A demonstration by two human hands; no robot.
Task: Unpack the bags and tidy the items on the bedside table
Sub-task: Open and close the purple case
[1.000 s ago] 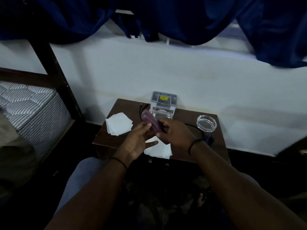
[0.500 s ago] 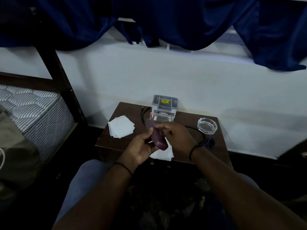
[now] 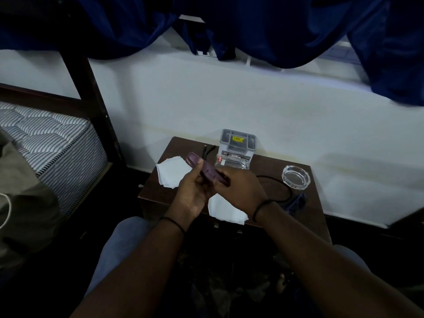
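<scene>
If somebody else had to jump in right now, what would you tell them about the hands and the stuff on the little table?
Left hand and right hand: both grip the purple case above the bedside table.
On the table: two piles of white paper, one at the left and one at the front edge; a grey-lidded box at the back; a glass ashtray on the right; a black cable.
Done: these things are out on the table.
Left: probably set the case down and tidy up.

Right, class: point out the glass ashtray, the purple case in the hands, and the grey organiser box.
glass ashtray [image 3: 296, 176]: head view, centre of the dish.
purple case [image 3: 207, 172]: head view, its upper face.
grey organiser box [image 3: 237, 143]: head view, its top tray.
</scene>
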